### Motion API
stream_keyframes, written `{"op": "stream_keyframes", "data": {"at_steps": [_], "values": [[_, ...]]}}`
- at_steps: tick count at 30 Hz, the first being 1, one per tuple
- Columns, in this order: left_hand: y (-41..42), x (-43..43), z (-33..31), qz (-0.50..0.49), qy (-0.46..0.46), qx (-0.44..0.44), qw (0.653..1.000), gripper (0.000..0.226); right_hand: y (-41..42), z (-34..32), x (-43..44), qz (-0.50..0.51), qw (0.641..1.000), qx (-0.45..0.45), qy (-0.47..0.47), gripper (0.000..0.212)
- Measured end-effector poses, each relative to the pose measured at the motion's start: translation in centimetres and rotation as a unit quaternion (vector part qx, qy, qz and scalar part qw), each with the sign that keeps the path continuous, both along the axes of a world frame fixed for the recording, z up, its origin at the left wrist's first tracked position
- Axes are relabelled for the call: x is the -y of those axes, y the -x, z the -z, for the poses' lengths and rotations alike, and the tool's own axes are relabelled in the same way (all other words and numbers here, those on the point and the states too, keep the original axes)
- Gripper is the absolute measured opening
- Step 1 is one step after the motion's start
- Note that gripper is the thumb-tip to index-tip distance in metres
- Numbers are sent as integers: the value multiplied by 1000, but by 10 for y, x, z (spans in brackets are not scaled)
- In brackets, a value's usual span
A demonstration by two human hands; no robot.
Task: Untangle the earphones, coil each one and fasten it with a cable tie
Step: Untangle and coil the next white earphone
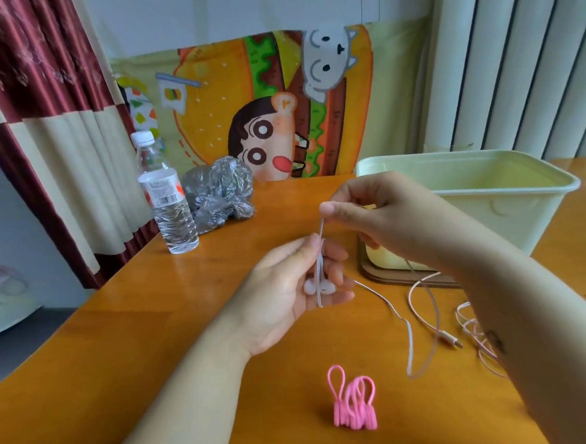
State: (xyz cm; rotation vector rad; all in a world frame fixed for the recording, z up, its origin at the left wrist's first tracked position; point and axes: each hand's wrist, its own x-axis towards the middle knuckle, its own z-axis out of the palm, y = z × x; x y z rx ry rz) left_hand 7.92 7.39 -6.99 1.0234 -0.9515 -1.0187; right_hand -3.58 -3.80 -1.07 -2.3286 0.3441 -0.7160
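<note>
Bright, even daylight. Pale sheen on table [191, 272] near bottle [166, 198]; glare patch at far right corner. Shadows soft, faint beneath pink ties [354, 406]. Wide-angle bowing: curtain [39, 134] and vertical slats [514, 53] lean. Overall slightly soft, edges smeared.

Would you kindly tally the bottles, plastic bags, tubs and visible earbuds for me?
Bottle: 1
Plastic bag: 1
Tub: 1
Earbuds: 2, in the left hand
Total: 5
</note>
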Motion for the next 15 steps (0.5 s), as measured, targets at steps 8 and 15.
{"op": "stream_keyframes", "data": {"at_steps": [8,15], "values": [[-9,-3,-2,130,40,-113,984,28,-4,11,7,-33,996,10,-78,37],[-26,2,-11,-67,134,-293,944,28,-15,28,-11,-66,991,-114,24,38]]}}
